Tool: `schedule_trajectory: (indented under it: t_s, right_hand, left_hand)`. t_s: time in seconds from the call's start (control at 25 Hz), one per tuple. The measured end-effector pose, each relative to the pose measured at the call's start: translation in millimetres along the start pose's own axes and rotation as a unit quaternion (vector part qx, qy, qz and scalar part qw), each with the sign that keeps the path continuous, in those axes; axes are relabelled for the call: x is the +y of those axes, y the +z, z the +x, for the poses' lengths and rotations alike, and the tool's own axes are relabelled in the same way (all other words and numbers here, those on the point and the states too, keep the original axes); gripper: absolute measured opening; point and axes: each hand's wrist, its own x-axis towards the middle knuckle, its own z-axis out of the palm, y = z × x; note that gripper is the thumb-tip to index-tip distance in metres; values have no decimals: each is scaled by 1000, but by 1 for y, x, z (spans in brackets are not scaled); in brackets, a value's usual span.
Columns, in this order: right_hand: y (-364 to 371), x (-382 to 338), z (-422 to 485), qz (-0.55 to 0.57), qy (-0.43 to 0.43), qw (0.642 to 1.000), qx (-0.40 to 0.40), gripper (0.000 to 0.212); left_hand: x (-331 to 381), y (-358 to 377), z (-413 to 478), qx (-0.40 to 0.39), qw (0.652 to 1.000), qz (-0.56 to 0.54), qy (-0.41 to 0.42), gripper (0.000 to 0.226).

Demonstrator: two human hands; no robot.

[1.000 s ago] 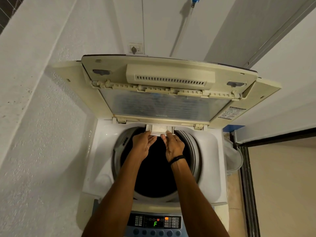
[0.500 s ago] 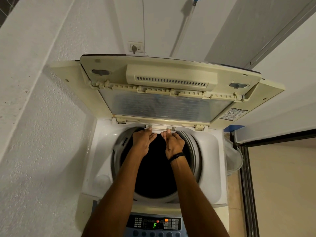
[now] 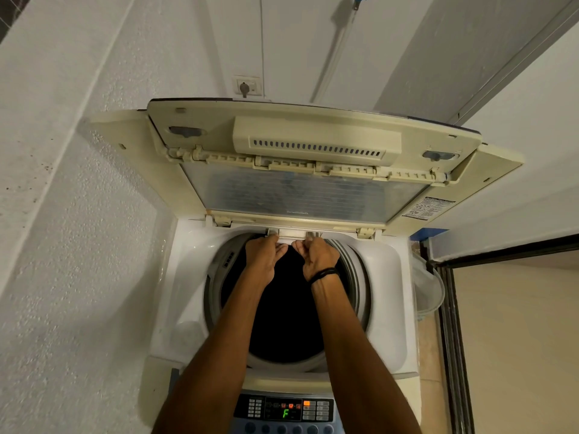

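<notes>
A top-loading washing machine stands below me with its cream lid folded up against the wall. Its drum is dark inside. At the back rim of the opening sits a small white drawer, nearly flush with the rim. My left hand presses its fingertips against the drawer's left part. My right hand, with a black band on the wrist, has its fingers curled against the drawer's right part. The fingertips are partly hidden under the rim.
The control panel at the front shows a green F and orange lights. A textured white wall runs close on the left. A wall socket sits behind the lid. A translucent basin and a dark door frame stand to the right.
Both hands have moved toward the back of the machine, and the white drawer that stuck out a second ago has slid in almost fully under the rim.
</notes>
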Motion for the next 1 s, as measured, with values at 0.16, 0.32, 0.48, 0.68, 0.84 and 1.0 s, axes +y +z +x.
schedule_trajectory:
  t_s: [0.16, 0.32, 0.48, 0.68, 0.84, 1.0]
  right_hand:
    - [2, 1, -2, -17, -13, 1000, 22, 11]
    - [1, 4, 0, -24, -28, 999, 36, 7]
    - [4, 8, 3, -35, -35, 998, 43, 11]
    - [5, 9, 3, -32, -30, 998, 35, 12]
    - [7, 8, 0, -33, -29, 998, 40, 11]
    - [6, 8, -1, -32, -31, 998, 37, 12]
  left_hand:
    - [-2, 3, -1, 21, 1000, 0, 15, 14]
    - [-5, 5, -1, 35, 999, -3, 23, 14]
    - [-4, 7, -2, 44, 999, -12, 25, 13]
    - [-2, 9, -4, 46, 999, -11, 26, 15]
    - [-1, 9, -6, 48, 998, -14, 28, 14]
    - [-5, 10, -6, 43, 999, -23, 16, 14]
